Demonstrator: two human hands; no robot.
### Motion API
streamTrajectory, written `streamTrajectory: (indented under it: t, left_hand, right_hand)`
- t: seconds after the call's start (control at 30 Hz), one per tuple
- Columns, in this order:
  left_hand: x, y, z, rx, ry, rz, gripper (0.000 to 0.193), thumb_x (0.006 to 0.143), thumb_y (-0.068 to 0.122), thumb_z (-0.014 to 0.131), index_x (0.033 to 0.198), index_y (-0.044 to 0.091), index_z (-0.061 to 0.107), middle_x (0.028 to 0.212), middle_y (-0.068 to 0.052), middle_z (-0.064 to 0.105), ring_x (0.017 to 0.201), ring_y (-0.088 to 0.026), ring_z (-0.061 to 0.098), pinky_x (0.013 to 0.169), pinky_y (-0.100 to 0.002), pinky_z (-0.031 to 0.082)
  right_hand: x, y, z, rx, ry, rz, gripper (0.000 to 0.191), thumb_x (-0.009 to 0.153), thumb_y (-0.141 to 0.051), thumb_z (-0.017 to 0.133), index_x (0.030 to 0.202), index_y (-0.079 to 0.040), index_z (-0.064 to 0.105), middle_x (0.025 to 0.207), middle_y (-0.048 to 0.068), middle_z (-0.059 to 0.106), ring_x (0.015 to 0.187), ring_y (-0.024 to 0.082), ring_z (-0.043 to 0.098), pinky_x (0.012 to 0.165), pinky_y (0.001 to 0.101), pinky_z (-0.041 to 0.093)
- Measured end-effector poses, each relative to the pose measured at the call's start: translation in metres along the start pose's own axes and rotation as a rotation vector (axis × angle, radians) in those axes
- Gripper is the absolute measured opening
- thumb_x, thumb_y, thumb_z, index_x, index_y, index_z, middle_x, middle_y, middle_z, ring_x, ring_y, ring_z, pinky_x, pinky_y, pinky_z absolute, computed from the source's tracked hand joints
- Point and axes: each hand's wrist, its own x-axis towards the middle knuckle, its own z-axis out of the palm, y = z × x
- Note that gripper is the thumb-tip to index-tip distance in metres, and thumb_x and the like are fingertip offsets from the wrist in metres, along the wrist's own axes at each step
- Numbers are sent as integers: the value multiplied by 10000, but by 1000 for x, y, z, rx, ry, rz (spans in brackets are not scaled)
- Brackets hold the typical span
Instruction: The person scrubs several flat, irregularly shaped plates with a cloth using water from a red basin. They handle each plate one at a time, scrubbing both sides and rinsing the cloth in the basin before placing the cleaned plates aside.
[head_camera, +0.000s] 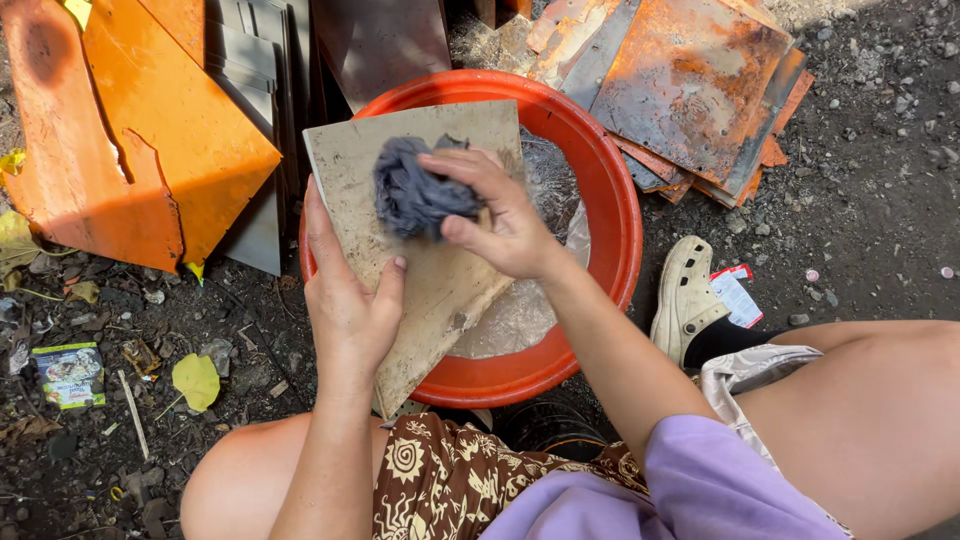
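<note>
Ground: dark gravel, litter, rusty plates (690, 85) at 1 o'clock.
Left hand (350, 305): gripping tile (430, 260) edge over orange basin (610, 215).
Right hand (505, 220): closed around grey scrubber (415, 195).

Tile and scrub pad over the red basin

My tile (440, 270) is a flat, pale grey-beige square, smeared and wet, lying tilted across the rim of the red basin (610, 215), one corner toward me and past the near rim. The dark grey scrub pad (415, 195), a crumpled wad, presses against the tile's upper face, above the basin's left half.
</note>
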Motion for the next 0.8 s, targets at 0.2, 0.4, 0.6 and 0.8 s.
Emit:
streamTrajectory:
  t: [0.2, 0.4, 0.6, 0.8]
  left_hand:
    - [3, -10, -2, -2, -74, -74, 969, 897, 46, 745, 1653, 66, 140, 1457, -275, 616, 1190, -352, 719, 964, -369, 601]
    - [2, -13, 2, -8, -69, -21, 923, 920, 57, 755, 1649, 86, 190, 1477, -269, 618, 1250, -346, 711, 958, -374, 611]
    - [7, -4, 2, -15, -51, -66, 924, 932, 36, 715, 1665, 49, 153, 1482, -283, 603, 1294, -360, 684, 1020, -403, 580]
    - [-6, 4, 8, -29, -67, -17, 914, 944, 37, 704, 1644, 46, 117, 1561, -301, 508, 1290, -380, 684, 991, -386, 594]
  right_hand:
    - [7, 90, 59, -262, 364, -4, 587, 970, -376, 731, 1468, -166, 500, 1560, 124, 469, 1504, 341, 416, 1269, 496, 345]
    - [-57, 175, 4, -256, 707, 582, 466, 1003, -247, 661, 1415, -99, 502, 1311, 160, 671, 1198, 272, 654, 1034, 379, 493]
    - [-95, 111, 48, -207, 672, 641, 429, 984, -270, 640, 1368, -97, 559, 1208, 181, 711, 1139, 304, 695, 1002, 382, 514]
    - [-53, 35, 74, -296, 462, 209, 453, 1064, -256, 594, 1435, -22, 480, 1403, 222, 503, 1365, 412, 450, 1184, 492, 342]
